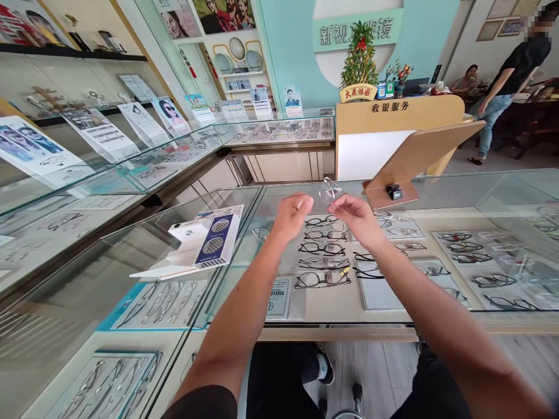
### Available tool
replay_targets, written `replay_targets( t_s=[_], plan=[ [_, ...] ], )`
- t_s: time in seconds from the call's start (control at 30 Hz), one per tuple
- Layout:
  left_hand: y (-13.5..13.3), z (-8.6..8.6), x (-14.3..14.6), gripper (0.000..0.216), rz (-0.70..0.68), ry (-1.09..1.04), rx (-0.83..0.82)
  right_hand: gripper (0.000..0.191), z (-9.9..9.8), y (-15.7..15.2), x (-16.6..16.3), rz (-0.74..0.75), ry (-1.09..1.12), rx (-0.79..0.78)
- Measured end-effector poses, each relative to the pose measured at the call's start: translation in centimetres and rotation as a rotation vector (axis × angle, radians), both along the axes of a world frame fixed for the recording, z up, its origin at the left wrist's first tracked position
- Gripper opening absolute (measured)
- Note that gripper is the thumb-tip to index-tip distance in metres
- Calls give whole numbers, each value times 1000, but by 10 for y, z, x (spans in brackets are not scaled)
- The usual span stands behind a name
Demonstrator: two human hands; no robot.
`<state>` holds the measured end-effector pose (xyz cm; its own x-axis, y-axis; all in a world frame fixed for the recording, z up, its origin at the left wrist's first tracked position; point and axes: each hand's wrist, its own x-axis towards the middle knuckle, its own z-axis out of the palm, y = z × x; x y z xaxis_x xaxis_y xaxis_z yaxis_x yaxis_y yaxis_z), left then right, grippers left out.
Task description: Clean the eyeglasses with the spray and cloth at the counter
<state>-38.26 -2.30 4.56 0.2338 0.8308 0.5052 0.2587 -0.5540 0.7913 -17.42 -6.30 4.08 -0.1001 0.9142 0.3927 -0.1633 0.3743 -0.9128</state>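
Observation:
Above the glass counter, my right hand point(356, 218) pinches a pair of thin-rimmed glasses point(325, 189) between thumb and fingers. One clear round lens stands up past the fingertips, and the fingers cover part of the frame. Just to the left, my left hand point(293, 216) is closed like a fist. Something small and pale shows at its fingertips, too little to name. The two hands are apart. Beneath them, a column of dark-framed glasses point(322, 249) shows through the counter's glass. Another thin pair of glasses point(261, 234) is left of my left forearm.
A white and blue box point(216, 241) lies on the counter at the left. A tilted wooden board point(419, 151) with a small black object point(393, 192) stands at the right. Display cases point(279, 129) run along the back and left. A person point(509, 75) stands far right; another sits behind.

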Motion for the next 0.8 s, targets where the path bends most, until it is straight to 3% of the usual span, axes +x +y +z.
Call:
replay_targets(
  t_s=[0.13, 0.33, 0.53, 0.63, 0.7, 0.8],
  plan=[
    [2, -1, -2, 73, -38, 1, -28, 38, 1, -1, -1, 33, -14, -15],
    [5, 3, -3, 83, -203, -142, -181, 30, 4, 9, 12, 50, 220, -80],
    [-13, 6, 9, 67, -166, 232, 37, 24, 4, 8, 9, 107, 301, -132],
    [-9, 5, 4, 66, -175, 207, 16, 26, 4, 7, 9, 118, 305, -141],
    [4, 2, -8, 64, -125, 31, -99, 27, 6, 7, 12, 115, 341, -168],
    [29, -5, -27, 50, 157, -84, -182, 30, 10, 9, 17, 125, 422, -232]
  ],
)
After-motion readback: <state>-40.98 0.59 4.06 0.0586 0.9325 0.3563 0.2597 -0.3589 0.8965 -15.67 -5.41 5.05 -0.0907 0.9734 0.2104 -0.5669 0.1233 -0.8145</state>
